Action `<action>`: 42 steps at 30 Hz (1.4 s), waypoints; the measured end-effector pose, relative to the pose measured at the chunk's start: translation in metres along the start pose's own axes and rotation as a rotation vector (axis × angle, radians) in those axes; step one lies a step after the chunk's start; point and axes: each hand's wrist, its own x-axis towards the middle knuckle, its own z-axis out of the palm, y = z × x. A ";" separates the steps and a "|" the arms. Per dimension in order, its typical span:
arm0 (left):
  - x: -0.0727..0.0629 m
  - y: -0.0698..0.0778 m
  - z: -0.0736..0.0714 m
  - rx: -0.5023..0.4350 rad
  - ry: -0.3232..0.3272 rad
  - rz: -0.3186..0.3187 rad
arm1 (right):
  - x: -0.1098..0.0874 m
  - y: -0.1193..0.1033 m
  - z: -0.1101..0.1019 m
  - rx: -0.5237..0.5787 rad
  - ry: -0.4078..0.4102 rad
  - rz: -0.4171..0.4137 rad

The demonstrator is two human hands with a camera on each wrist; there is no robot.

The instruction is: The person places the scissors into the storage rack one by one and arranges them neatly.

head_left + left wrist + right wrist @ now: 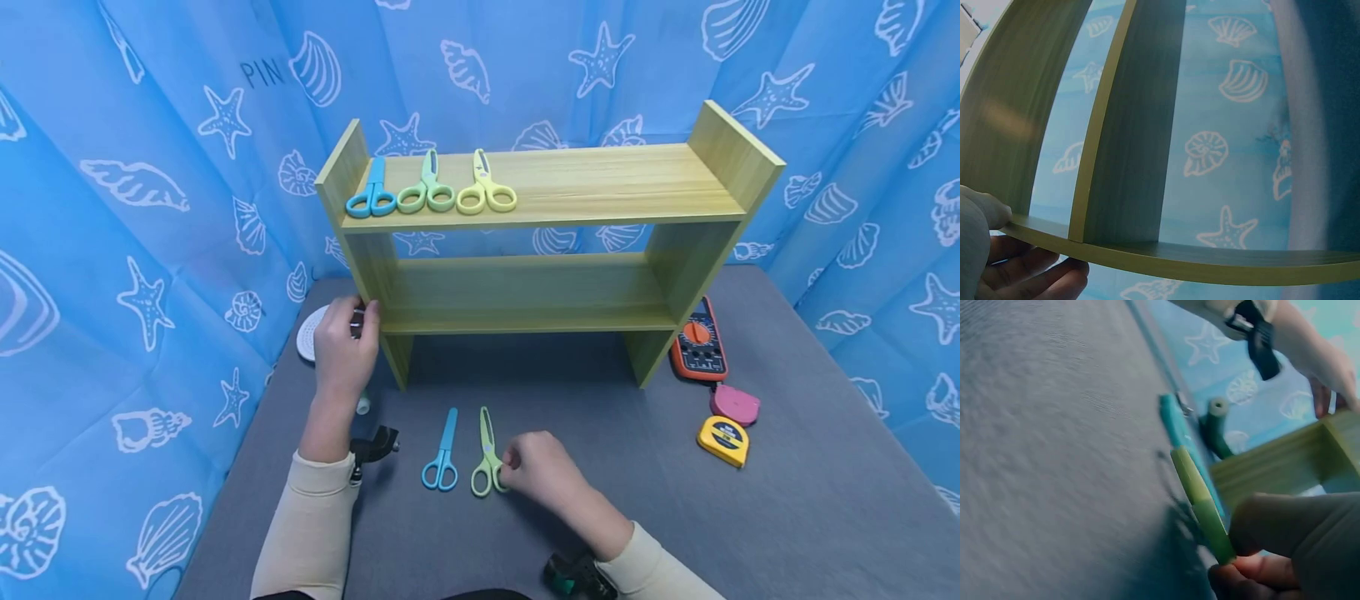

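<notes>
My left hand [345,346] grips the left side panel of a wooden shelf [525,323]. In the left wrist view its thumb lies on one face of the panel edge and its fingers [1035,269] on the other. With my right hand [543,475] I pinch a handle loop of the light green scissors [488,446] at the table's front. Blue scissors [444,450] lie just left of them. On the top board sit blue scissors [372,190], green scissors [427,185] and yellow scissors [483,185], side by side, blades pointing back.
Right of the shelf are a multimeter [701,346], a pink tape measure [736,405] and a yellow tape measure [723,441]. A white round object [307,335] is partly hidden behind my left hand. Blue shell-patterned curtains [187,250] surround the grey table [600,467].
</notes>
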 end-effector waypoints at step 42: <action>0.000 0.000 0.000 0.007 -0.009 -0.006 | -0.063 -0.019 -0.172 0.078 0.176 0.194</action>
